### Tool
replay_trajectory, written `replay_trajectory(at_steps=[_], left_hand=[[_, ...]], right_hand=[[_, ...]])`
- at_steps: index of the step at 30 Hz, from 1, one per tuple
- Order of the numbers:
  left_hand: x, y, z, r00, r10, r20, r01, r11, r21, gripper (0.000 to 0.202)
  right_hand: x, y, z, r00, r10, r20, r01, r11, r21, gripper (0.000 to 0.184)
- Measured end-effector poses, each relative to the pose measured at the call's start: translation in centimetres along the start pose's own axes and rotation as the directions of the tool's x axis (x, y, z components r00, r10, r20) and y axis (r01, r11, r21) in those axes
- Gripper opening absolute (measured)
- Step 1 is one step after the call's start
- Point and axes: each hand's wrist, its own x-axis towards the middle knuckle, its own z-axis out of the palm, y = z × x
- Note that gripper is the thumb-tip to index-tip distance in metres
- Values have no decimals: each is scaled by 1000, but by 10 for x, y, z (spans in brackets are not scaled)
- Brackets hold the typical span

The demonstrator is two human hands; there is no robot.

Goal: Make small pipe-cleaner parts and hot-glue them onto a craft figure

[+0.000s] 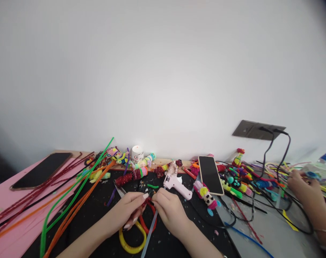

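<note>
My left hand (127, 211) and my right hand (169, 211) meet over the black mat (98, 215), both pinching a dark red fuzzy pipe-cleaner piece (147, 202) between their fingertips. Under them lie a red pipe-cleaner loop (144, 225), a yellow ring (132, 244) and a clear glue stick (150, 233). A pink glue gun (175, 182) lies just beyond my right hand. Scissors (120, 190) lie beside my left hand.
Long green, orange and red pipe cleaners (71, 204) stretch across the left. One phone (42, 171) lies on the pink sheet, another phone (210, 175) leans at centre right. Small pipe-cleaner figures (205, 195) and cables clutter the right, where another person's hand (303, 186) works.
</note>
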Motion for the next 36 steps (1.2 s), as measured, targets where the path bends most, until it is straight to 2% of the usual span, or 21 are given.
replay_trajectory(at_steps=[5, 11, 17, 23, 28, 36], left_hand=[[-2, -2, 2, 999, 15, 47, -13, 999, -45, 37], [-1, -6, 0, 992, 38, 122, -32, 998, -53, 34], [1, -11, 1, 990, 59, 127, -40, 988, -147, 36], [0, -11, 6, 984, -22, 176, 68, 965, -255, 33], [0, -9, 5, 983, 18, 182, 30, 966, -256, 28], [-2, -8, 1, 972, -21, 236, 58, 986, -154, 24]], right_hand=[[-2, 1, 3, 996, 42, -73, -35, 994, 100, 23], [-3, 2, 7, 992, 82, -95, -59, 974, 218, 23], [-3, 0, 6, 989, 38, -145, -13, 985, 171, 23], [-2, -4, 7, 992, 9, -124, 6, 993, 121, 22], [-5, -2, 8, 987, 38, -155, -19, 992, 123, 20], [-5, -2, 7, 990, 71, -120, -47, 980, 193, 18]])
